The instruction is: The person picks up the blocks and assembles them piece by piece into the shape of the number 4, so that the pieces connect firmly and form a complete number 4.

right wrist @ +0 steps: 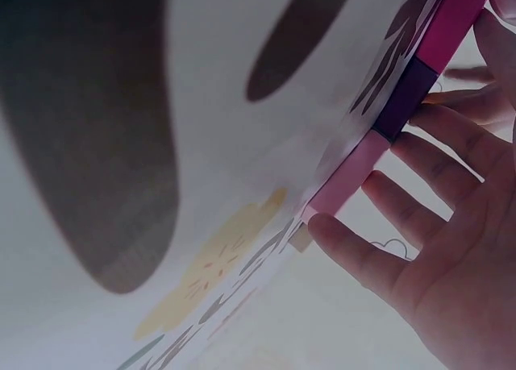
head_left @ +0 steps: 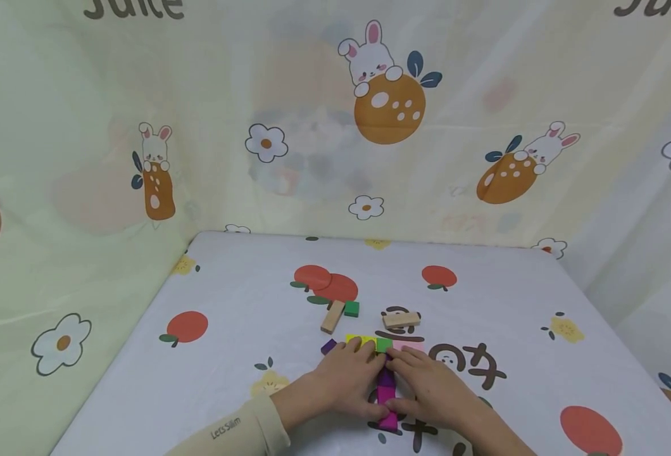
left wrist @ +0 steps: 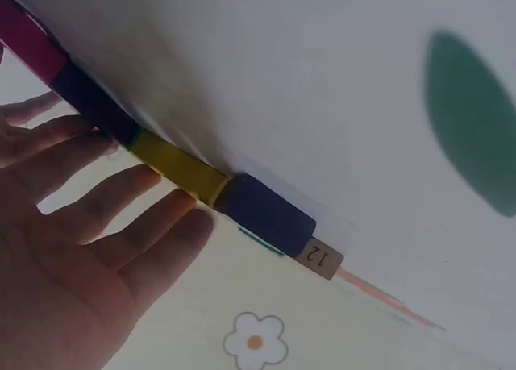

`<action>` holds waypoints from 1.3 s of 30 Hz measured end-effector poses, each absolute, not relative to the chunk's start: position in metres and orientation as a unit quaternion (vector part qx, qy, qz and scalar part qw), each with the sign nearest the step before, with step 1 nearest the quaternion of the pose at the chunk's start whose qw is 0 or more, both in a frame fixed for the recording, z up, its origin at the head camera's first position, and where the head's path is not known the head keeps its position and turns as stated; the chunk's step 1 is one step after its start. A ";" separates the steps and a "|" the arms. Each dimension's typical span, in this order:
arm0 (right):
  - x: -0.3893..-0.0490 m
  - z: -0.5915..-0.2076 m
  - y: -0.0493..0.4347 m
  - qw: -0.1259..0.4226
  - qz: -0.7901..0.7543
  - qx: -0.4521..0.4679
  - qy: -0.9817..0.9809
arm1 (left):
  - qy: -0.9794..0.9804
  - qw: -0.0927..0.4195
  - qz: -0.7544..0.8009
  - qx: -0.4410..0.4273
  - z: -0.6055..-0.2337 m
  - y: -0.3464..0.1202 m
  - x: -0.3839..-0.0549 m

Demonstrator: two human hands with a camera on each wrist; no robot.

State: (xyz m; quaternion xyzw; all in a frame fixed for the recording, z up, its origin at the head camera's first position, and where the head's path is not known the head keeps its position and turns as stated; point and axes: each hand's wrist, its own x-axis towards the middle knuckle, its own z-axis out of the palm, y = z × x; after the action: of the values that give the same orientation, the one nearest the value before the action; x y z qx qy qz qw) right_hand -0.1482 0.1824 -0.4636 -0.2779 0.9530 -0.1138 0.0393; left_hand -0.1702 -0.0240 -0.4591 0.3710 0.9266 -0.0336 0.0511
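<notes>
small green block [head_left: 384,345] in the middle, yellow piece [head_left: 366,339] at nine o'clock, pale pink block [head_left: 415,346] at three, dark purple block [head_left: 387,379] at six, bright pink piece [head_left: 387,394] past the purple, all in a T on the tabletop [head_left: 512,291]

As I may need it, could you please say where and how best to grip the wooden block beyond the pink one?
I'd pinch the wooden block mid-length across its long sides, probably from above: it lies flat, running roughly left to right, with the pink block nearer.
</notes>
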 end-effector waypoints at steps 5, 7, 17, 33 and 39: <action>-0.149 -0.464 0.182 0.044 -0.114 -0.275 0.954 | 0.925 0.059 -0.034 0.373 -0.457 -0.022 -0.170; -0.149 -0.464 0.182 0.045 -0.115 -0.274 0.954 | 0.925 0.062 -0.034 0.373 -0.456 -0.021 -0.170; -0.149 -0.462 0.181 0.055 -0.124 -0.269 0.954 | 0.926 0.055 -0.029 0.372 -0.462 -0.022 -0.171; -0.152 -0.454 0.179 0.066 -0.153 -0.266 0.949 | 0.928 0.052 -0.035 0.368 -0.461 -0.025 -0.171; -0.157 -0.447 0.177 0.044 -0.170 -0.240 0.955 | 0.928 0.053 -0.032 0.368 -0.462 -0.026 -0.171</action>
State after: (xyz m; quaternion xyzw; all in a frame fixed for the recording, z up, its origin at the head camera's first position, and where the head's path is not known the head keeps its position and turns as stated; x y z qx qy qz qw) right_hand -0.1574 0.1772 -0.4468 -0.2397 0.9549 -0.1699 0.0437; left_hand -0.1705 -0.0259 -0.4615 0.3684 0.9276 -0.0319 0.0530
